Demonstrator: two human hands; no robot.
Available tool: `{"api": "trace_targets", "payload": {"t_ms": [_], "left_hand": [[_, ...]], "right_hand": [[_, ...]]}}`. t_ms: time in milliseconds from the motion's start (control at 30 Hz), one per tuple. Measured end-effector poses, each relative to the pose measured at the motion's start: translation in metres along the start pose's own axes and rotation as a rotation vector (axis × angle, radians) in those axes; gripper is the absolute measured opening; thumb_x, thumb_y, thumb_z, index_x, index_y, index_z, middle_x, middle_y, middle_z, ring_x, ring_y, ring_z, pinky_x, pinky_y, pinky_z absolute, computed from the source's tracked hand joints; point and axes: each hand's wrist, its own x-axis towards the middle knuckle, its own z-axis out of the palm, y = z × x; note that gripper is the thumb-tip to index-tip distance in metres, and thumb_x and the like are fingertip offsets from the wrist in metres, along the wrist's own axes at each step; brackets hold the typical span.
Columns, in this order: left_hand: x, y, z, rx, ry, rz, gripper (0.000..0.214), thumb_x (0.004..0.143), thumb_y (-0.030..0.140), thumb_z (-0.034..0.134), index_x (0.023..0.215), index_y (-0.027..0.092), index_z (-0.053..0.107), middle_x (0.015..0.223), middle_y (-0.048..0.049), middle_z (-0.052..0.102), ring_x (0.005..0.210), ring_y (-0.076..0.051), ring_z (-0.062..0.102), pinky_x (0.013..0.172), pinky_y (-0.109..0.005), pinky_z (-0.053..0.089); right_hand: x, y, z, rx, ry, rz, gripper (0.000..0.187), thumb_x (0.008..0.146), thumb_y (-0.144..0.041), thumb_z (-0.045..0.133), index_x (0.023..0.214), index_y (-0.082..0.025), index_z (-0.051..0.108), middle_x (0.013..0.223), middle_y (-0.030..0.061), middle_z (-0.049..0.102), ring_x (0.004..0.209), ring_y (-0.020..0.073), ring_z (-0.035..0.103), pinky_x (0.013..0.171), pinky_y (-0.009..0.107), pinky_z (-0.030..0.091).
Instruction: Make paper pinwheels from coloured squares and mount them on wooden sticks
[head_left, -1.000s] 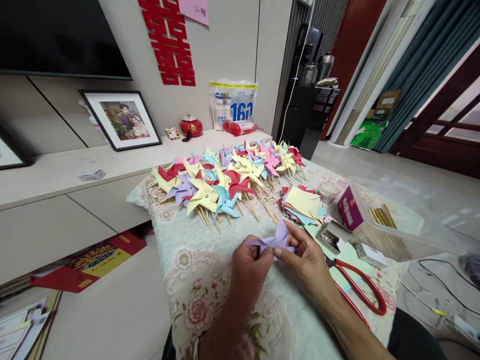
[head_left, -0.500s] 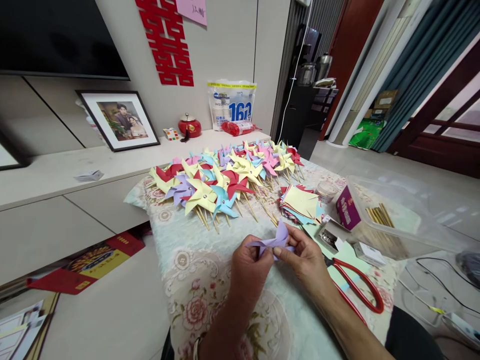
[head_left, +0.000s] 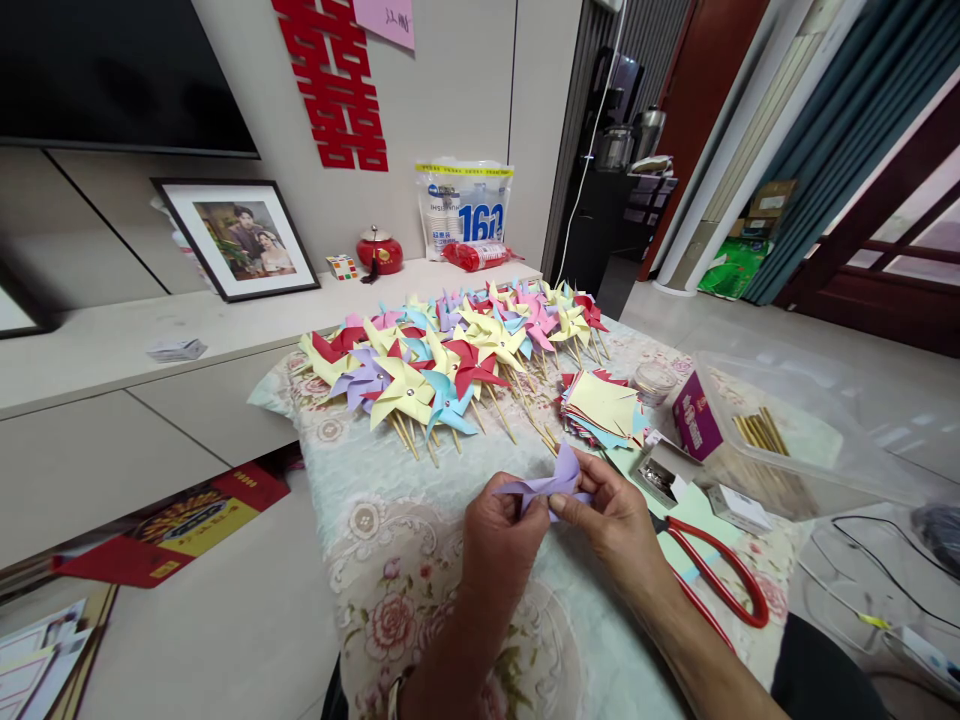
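Small shifts. View points a touch farther right than a second ago; desk (head_left: 427, 480) and pinwheels (head_left: 405, 390) sit slightly farther left in it. Left hand (head_left: 501, 535), right hand (head_left: 619, 520) and purple paper (head_left: 541, 487) show slightly lower, a little farther right over the desk.

So the table (head_left: 349, 455) fills the middle of the frame, with a bunch of pinwheels (head_left: 405, 392) across its far side. The left hand (head_left: 501, 540) and right hand (head_left: 619, 515) are lower center, folded paper (head_left: 541, 486) between them. Right of the pinwheels: a paper stack (head_left: 602, 408), then an open box (head_left: 664, 478), then scissors (head_left: 679, 526) at lower right. Plastic tub (head_left: 832, 475) on the right (sticks (head_left: 761, 432) inside). Behind, on the cabinet (head_left: 247, 330): photo frame (head_left: 244, 240) upper left, jar (head_left: 382, 256), then bag (head_left: 466, 210).
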Motion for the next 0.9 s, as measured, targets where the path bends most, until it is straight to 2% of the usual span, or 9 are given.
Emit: {"api": "trace_targets", "payload": {"t_ms": [133,333,500,767,900], "left_hand": [[-0.0008,0.0028,0.0014,0.012,0.013,0.000,0.019,0.061,0.022,0.070,0.060,0.022,0.051,0.048,0.0089,0.043,0.048,-0.011,0.045,0.054,-0.023,0.043],[-0.0024,0.0049,0.0025,0.105,0.045,0.023,0.018,0.061,0.024,0.067,0.060,0.021,0.049,0.049,0.0070,0.049,0.049,-0.010,0.046,0.052,-0.022,0.039],[-0.0034,0.0035,0.0035,0.122,0.052,0.023,0.017,0.062,0.024,0.067,0.061,0.021,0.050,0.049,0.0072,0.050,0.048,-0.010,0.045,0.050,-0.021,0.037],[-0.0036,0.0031,0.0050,0.047,0.033,-0.011,0.019,0.061,0.024,0.069,0.060,0.021,0.051,0.049,0.0069,0.049,0.049,-0.012,0.050,0.053,-0.023,0.042],[-0.0039,0.0015,0.0054,0.008,0.010,-0.023,0.017,0.062,0.023,0.070,0.062,0.021,0.053,0.048,0.0080,0.046,0.048,-0.011,0.048,0.051,-0.022,0.039]], "right_hand": [[-0.0008,0.0007,-0.0009,-0.040,-0.004,-0.001,0.047,0.073,-0.025,0.079,0.119,-0.021,0.067,0.083,-0.0005,0.072,0.081,0.0193,0.063,0.075,0.030,0.045],[-0.0006,0.0026,0.0007,-0.076,0.016,-0.020,0.045,0.073,-0.025,0.078,0.117,-0.021,0.068,0.101,0.0036,0.074,0.094,0.0236,0.065,0.081,0.033,0.048],[0.0002,0.0034,-0.0003,-0.086,0.027,-0.029,0.044,0.072,-0.025,0.078,0.115,-0.022,0.069,0.097,0.0032,0.075,0.090,0.0234,0.066,0.079,0.033,0.049],[-0.0001,0.0022,-0.0015,-0.088,0.031,-0.016,0.042,0.072,-0.027,0.078,0.113,-0.020,0.070,0.094,0.0034,0.075,0.083,0.0218,0.065,0.074,0.031,0.048],[-0.0007,0.0013,-0.0018,-0.100,0.026,-0.006,0.041,0.072,-0.027,0.077,0.112,-0.020,0.070,0.090,0.0021,0.074,0.081,0.0207,0.064,0.071,0.030,0.046]]}}
